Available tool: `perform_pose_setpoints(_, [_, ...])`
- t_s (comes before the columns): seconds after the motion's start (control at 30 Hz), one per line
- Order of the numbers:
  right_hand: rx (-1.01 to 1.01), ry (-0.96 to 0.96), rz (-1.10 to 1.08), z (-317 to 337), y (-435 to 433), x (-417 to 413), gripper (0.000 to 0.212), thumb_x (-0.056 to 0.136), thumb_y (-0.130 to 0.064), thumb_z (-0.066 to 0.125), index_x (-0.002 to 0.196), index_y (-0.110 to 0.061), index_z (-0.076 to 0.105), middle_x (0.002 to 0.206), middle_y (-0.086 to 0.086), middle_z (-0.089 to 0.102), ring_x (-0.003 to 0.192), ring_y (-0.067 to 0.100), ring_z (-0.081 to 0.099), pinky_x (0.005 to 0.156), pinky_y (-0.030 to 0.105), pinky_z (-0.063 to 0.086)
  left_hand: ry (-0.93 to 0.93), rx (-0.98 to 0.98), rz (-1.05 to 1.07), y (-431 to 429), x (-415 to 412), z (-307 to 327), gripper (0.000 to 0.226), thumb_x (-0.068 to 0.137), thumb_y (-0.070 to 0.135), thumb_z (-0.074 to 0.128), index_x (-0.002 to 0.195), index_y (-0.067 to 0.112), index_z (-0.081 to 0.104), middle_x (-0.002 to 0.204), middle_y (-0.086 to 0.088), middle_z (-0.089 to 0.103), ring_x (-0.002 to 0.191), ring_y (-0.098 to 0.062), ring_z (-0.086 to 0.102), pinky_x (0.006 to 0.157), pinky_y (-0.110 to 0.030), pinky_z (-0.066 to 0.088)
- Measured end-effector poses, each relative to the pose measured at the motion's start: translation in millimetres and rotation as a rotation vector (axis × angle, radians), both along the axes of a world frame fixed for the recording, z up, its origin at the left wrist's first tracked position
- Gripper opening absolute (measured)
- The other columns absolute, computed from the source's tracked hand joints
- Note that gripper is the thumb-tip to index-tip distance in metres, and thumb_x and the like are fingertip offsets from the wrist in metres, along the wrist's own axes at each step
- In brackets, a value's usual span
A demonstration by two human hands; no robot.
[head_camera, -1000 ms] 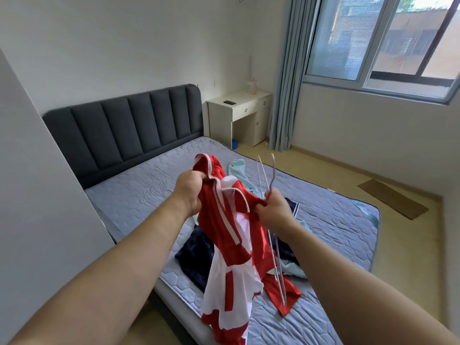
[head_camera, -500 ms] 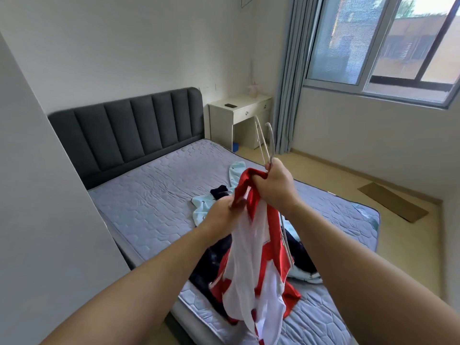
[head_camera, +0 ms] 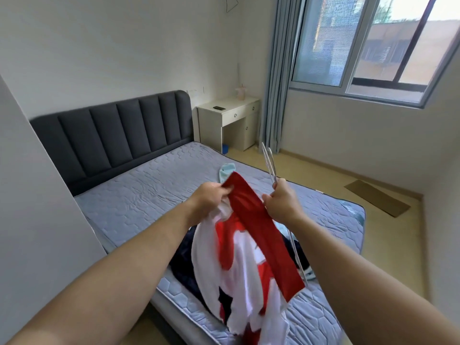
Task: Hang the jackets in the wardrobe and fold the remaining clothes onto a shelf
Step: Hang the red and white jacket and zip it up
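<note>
A red and white jacket (head_camera: 251, 247) hangs in the air over the bed. My left hand (head_camera: 209, 197) grips its top edge. My right hand (head_camera: 281, 202) holds a thin white wire hanger (head_camera: 268, 160) and also touches the red cloth. The hanger's upper part sticks up past my fingers, and its lower part runs down behind the jacket. Under the jacket a dark navy garment (head_camera: 184, 260) lies on the mattress, and a light blue garment (head_camera: 226, 170) shows behind my hands.
The grey mattress (head_camera: 139, 195) with a dark padded headboard (head_camera: 112, 135) fills the middle. A white desk (head_camera: 229, 125) stands by the curtain (head_camera: 276, 78) and window. A grey panel (head_camera: 32, 195) rises at left. A brown mat (head_camera: 377, 201) lies on the floor.
My hands have moved apart, spreading the jacket's red part between them. The hanger has tilted and dropped a little with my right hand.
</note>
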State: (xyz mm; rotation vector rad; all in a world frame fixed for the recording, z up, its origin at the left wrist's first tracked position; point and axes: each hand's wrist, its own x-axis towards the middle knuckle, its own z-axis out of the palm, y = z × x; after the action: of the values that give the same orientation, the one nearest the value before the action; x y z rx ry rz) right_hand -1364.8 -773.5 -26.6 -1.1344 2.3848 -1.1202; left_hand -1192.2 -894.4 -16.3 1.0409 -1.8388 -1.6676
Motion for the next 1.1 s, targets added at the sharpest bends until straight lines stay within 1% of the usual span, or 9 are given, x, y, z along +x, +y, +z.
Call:
perform_pose_setpoints(0.07, [0.0, -0.038, -0.013, 1, 5, 5, 0.026, 0.099, -0.034, 0.057, 0.083, -0.022, 0.039, 0.089, 0.008, 0.064, 0.083, 0.031, 0.066, 0.074, 0.045, 0.055, -0.036, 0.058, 0.146, -8, 1, -12, 0.03, 0.099, 0.027, 0.062, 0.079, 0.006, 0.065, 0.076, -0.015, 0.065, 0.061, -0.022, 0.061, 0.056, -0.026, 0.049])
perform_pose_setpoints(0.17, [-0.001, -0.038, 0.018, 5, 10, 22, 0.05, 0.103, -0.052, 0.041, 0.068, -0.017, 0.041, 0.061, 0.003, 0.058, 0.062, 0.029, 0.064, 0.061, 0.039, 0.049, -0.125, 0.048, 0.34, -22, 8, -36, 0.037, 0.1, 0.032, 0.06, 0.072, 0.008, 0.06, 0.082, -0.017, 0.064, 0.077, -0.025, 0.061, 0.07, -0.033, 0.048])
perform_pose_setpoints(0.33, [0.025, -0.126, 0.074, -11, 13, 56, 0.066, 0.103, -0.058, 0.036, 0.051, -0.018, 0.034, 0.044, -0.006, 0.041, 0.045, 0.017, 0.041, 0.05, 0.031, 0.029, -0.157, 0.081, 0.466, -40, 31, -62, 0.047, 0.102, 0.037, 0.055, 0.114, -0.008, 0.066, 0.117, -0.024, 0.069, 0.109, -0.035, 0.067, 0.097, -0.047, 0.054])
perform_pose_setpoints(0.47, [0.053, -0.193, 0.086, -30, 12, 73, 0.062, 0.101, -0.046, 0.046, 0.048, -0.016, 0.036, 0.038, -0.008, 0.041, 0.047, 0.016, 0.04, 0.054, 0.032, 0.031, -0.121, 0.074, 0.496, -45, 48, -72, 0.045, 0.104, 0.034, 0.052, 0.115, -0.007, 0.067, 0.117, -0.026, 0.069, 0.109, -0.036, 0.067, 0.098, -0.05, 0.053])
perform_pose_setpoints(0.53, [0.085, -0.211, 0.109, -36, 13, 76, 0.058, 0.099, -0.041, 0.049, 0.049, -0.017, 0.035, 0.034, -0.01, 0.038, 0.043, 0.014, 0.036, 0.052, 0.032, 0.03, -0.075, 0.117, 0.55, -48, 57, -74, 0.042, 0.104, 0.032, 0.052, 0.108, -0.007, 0.067, 0.108, -0.023, 0.072, 0.1, -0.033, 0.071, 0.091, -0.046, 0.058])
perform_pose_setpoints(0.63, [0.179, -0.191, 0.146, -43, 14, 79, 0.053, 0.094, -0.04, 0.051, 0.049, -0.018, 0.036, 0.031, -0.011, 0.037, 0.04, 0.013, 0.034, 0.051, 0.029, 0.03, 0.03, 0.24, 0.574, -50, 69, -73, 0.042, 0.104, 0.039, 0.052, 0.089, 0.003, 0.067, 0.07, -0.009, 0.073, 0.06, -0.021, 0.071, 0.054, -0.03, 0.058])
perform_pose_setpoints(0.93, [0.199, -0.117, 0.211, -46, 7, 80, 0.042, 0.09, -0.041, 0.049, 0.056, -0.017, 0.042, 0.045, -0.009, 0.05, 0.045, 0.015, 0.044, 0.053, 0.03, 0.036, 0.064, 0.15, 0.302, -23, 59, -45, 0.046, 0.102, 0.04, 0.057, 0.098, -0.002, 0.074, 0.093, -0.022, 0.075, 0.083, -0.032, 0.069, 0.081, -0.043, 0.057])
perform_pose_setpoints(1.0, [0.102, -0.107, 0.201, -45, 4, 80, 0.026, 0.087, -0.043, 0.042, 0.075, -0.021, 0.051, 0.069, -0.004, 0.062, 0.063, 0.017, 0.057, 0.059, 0.032, 0.041, 0.065, 0.116, 0.197, -8, 53, -30, 0.042, 0.102, 0.038, 0.057, 0.095, 0.0, 0.074, 0.087, -0.02, 0.072, 0.08, -0.031, 0.066, 0.076, -0.04, 0.054])
perform_pose_setpoints(1.1, [-0.063, -0.176, 0.119, -40, 0, 81, 0.039, 0.089, -0.055, 0.037, 0.112, -0.029, 0.055, 0.097, -0.004, 0.07, 0.088, 0.017, 0.065, 0.074, 0.037, 0.048, 0.041, 0.081, 0.042, 16, 45, -4, 0.039, 0.101, 0.038, 0.057, 0.094, 0.003, 0.074, 0.091, -0.018, 0.076, 0.077, -0.029, 0.071, 0.073, -0.036, 0.058])
